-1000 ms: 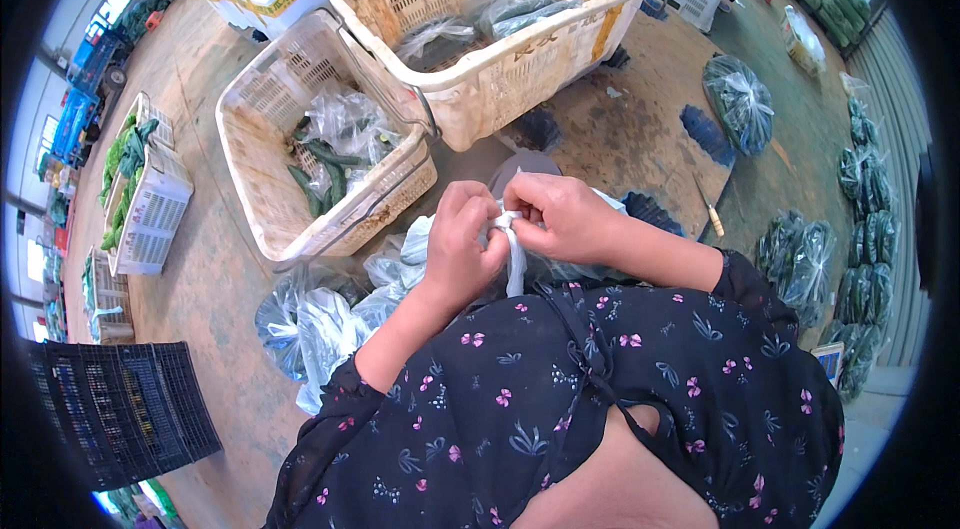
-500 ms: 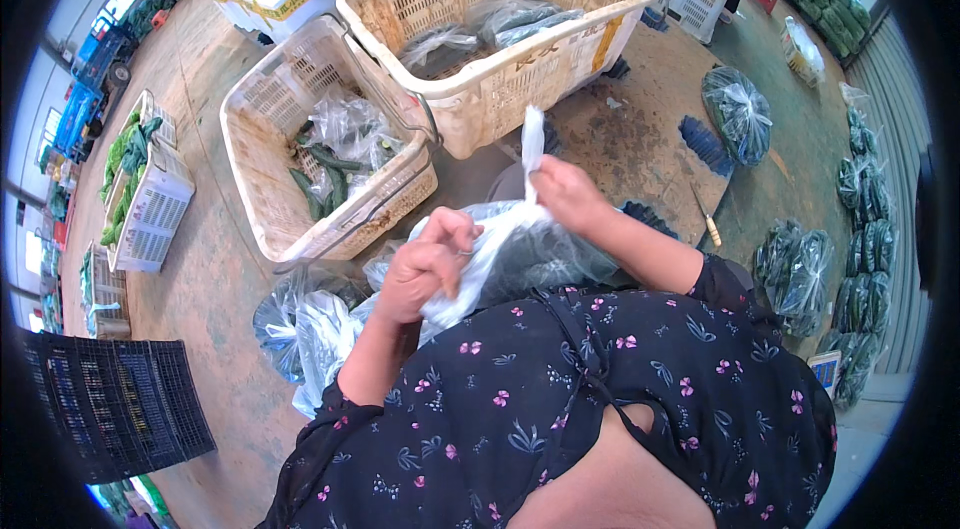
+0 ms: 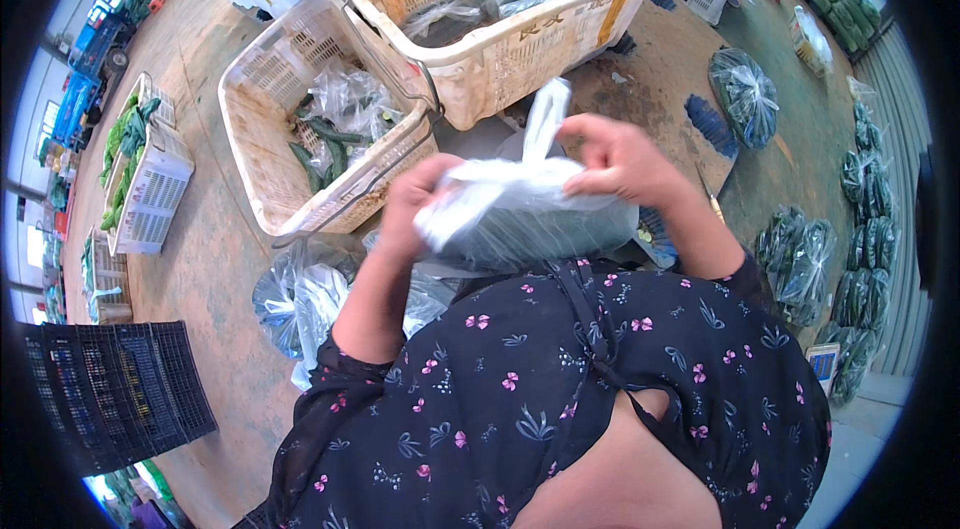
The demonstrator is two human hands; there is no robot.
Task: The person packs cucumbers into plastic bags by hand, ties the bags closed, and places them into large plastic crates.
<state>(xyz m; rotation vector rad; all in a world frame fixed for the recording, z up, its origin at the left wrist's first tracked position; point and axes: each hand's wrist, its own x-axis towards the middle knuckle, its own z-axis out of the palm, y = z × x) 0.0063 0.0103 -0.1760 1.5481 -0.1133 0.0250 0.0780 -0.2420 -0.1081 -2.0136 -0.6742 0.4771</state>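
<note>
A clear plastic bag (image 3: 530, 229) with dark green contents showing through hangs in front of my chest, its whitish top gathered with a loop sticking up. My left hand (image 3: 412, 201) is closed on the bag's left end, fingers partly hidden by the plastic. At the other side, my right hand (image 3: 628, 165) has bent fingers and its thumb against the gathered top beside the loop. Just beyond my left hand stands a dirty white crate (image 3: 250, 199) with loose cucumbers (image 3: 335, 144) and crumpled plastic (image 3: 350, 104) inside.
A larger stained crate (image 3: 460, 94) holding bagged goods stands beyond the bag. Filled bags (image 3: 745, 99) lie on the right, several more along the wall. A wooden-handled tool (image 3: 714, 201) lies right of my right forearm. A black crate (image 3: 130, 394) stands at lower left.
The bag has come up and spread out between my hands. My left hand has risen to its left end; my right hand has shifted right and up, off the twisted strand onto the gathered top.
</note>
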